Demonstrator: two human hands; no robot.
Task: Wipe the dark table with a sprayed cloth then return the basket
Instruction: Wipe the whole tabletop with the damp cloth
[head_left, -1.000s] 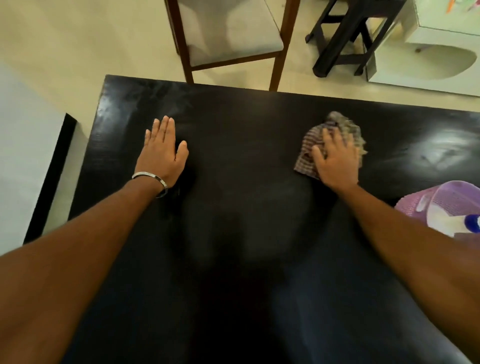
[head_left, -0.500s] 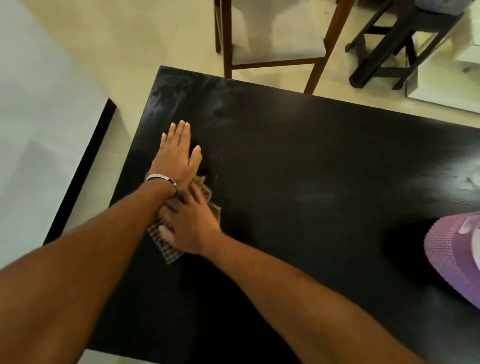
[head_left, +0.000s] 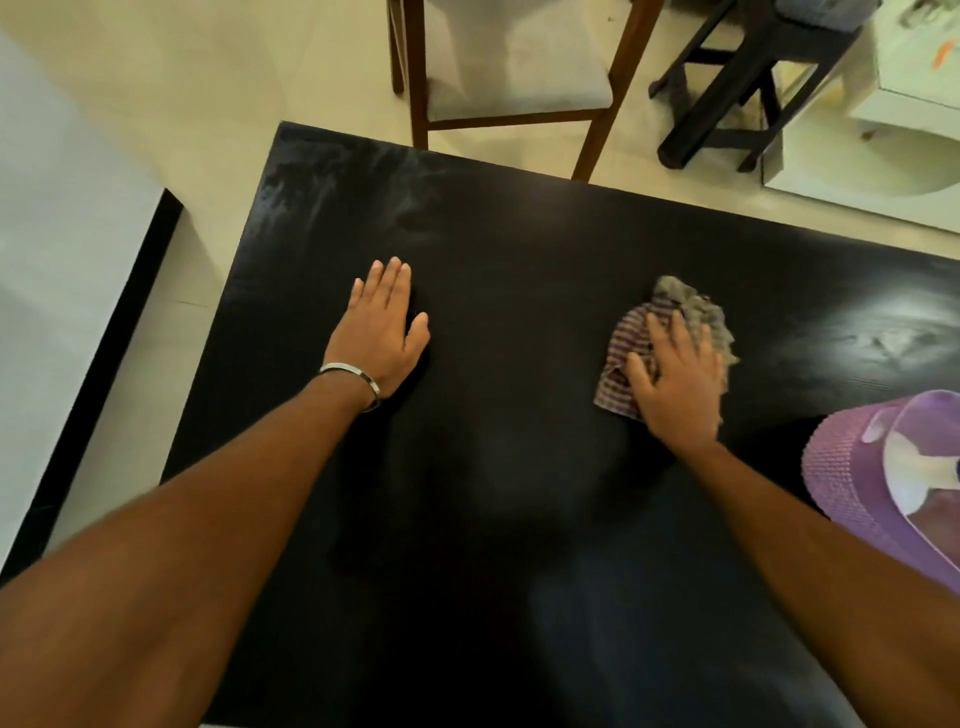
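Soft and checked in purple and grey, the cloth (head_left: 670, 332) lies bunched on the dark table (head_left: 519, 519), right of the middle; it looks light and floppy, so it should slide and fold easily; a flat palm on top is likely the best hold. The right hand (head_left: 675, 384) lies on it, fingers spread and pressing down, not pinching. The left hand (head_left: 382, 327) rests flat on bare table well apart to the left, fingers straight and close together, holding nothing; a silver bracelet (head_left: 353, 379) sits on that wrist. The purple basket (head_left: 852, 467) waits near the right edge; a wooden chair (head_left: 519, 67) stands beyond the far side.
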